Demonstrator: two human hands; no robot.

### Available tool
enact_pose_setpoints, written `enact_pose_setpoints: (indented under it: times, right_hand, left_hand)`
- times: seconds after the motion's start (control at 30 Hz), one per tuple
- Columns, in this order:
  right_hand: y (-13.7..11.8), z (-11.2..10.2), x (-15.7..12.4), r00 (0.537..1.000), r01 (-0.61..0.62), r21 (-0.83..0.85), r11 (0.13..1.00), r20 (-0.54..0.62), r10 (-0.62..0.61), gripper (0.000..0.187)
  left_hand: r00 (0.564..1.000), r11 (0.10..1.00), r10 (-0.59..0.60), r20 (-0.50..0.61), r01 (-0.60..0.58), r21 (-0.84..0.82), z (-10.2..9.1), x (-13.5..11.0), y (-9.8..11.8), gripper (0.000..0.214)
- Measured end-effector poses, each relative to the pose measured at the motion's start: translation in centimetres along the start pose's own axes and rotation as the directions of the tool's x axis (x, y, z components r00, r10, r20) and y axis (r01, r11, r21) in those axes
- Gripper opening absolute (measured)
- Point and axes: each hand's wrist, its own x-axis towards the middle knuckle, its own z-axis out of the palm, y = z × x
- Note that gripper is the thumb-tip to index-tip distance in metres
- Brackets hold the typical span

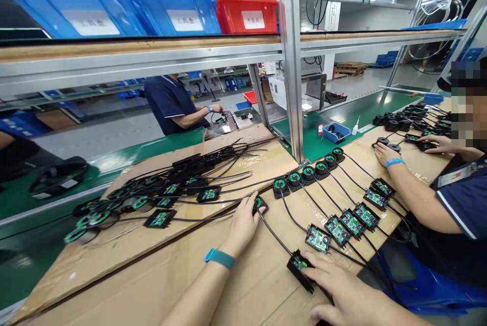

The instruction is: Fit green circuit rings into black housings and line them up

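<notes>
Biggest surface: cardboard bench cover (182,270). Second cardboard sheet (114,239) beyond it, dark edge passing close to the left hand. Widest stretch of visible cardboard is left of the left forearm; right side is tight with the row and a co-worker (452,212). Aluminium post (291,77) stands just behind the row.

Containers: two blue bins (117,8) on the shelf (228,44), red bin (232,13) beside them, white labels facing out, contents hidden. Small blue tray (335,137) on the green bench holds black parts, can't tell which.

Pile of cabled units (171,184) on the second sheet. Row: six open boxes (352,222), green boards inside, each cabled to a round cup (294,180).

Right hand (338,280): fingers and thumb spread, fingertips on a black box (300,267), board inside; can't tell if it's pinched. Left hand (243,222): fingers at a round unit (261,205), nearest the row's left end; grip unclear. One cable (276,232) joins both, crossing the gap between hands.
</notes>
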Motion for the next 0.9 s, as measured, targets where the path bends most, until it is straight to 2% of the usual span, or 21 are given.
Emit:
enact_pose_setpoints:
  times: [0.07,0.2,0.3,0.47,0.57,0.67,0.8,0.9]
  right_hand:
    - [0.4,0.4,0.2,0.999,0.035,-0.127,0.991,-0.009,-0.036,0.057]
    - [2.4,1.1,0.7,0.991,0.068,-0.375,0.924,-0.079,-0.105,0.042]
    - [3.7,1.4,0.9,0.986,0.038,-0.452,0.891,-0.13,-0.108,0.034]
    - [4.3,2.3,0.8,0.958,-0.023,-0.527,0.849,-0.256,-0.133,0.027]
    - [5.0,2.3,0.7,0.951,-0.128,-0.561,0.818,-0.304,-0.059,0.021]
    - [6.1,1.1,0.1,0.947,-0.228,-0.542,0.809,-0.318,0.053,0.025]
    - [7.8,-0.8,-1.0,0.954,-0.266,-0.527,0.807,-0.265,0.141,0.037]
    - [9.3,-2.0,-1.7,0.95,-0.274,-0.524,0.806,-0.279,0.142,0.046]
  left_hand:
    - [0.999,1.0,0.018,-0.038,-0.017,0.007,0.8,0.9,0.5,0.051]
    - [0.996,0.996,0.08,-0.037,-0.078,0.044,2.2,2.1,1.5,0.049]
    - [0.997,0.995,0.063,-0.038,-0.06,0.083,2.9,2.7,2.2,0.05]
    - [0.996,0.996,0.062,-0.061,-0.058,0.064,3.6,3.3,2.7,0.049]
    - [0.999,0.998,0.043,-0.03,-0.041,0.051,4.2,3.8,3.1,0.05]
    - [0.999,0.999,0.035,-0.017,-0.034,0.029,5.0,4.5,3.8,0.052]
    - [0.999,0.999,0.042,-0.021,-0.043,-0.014,6.4,5.7,4.9,0.055]
    - [0.999,0.995,0.05,-0.006,-0.051,-0.086,7.4,6.6,5.8,0.058]
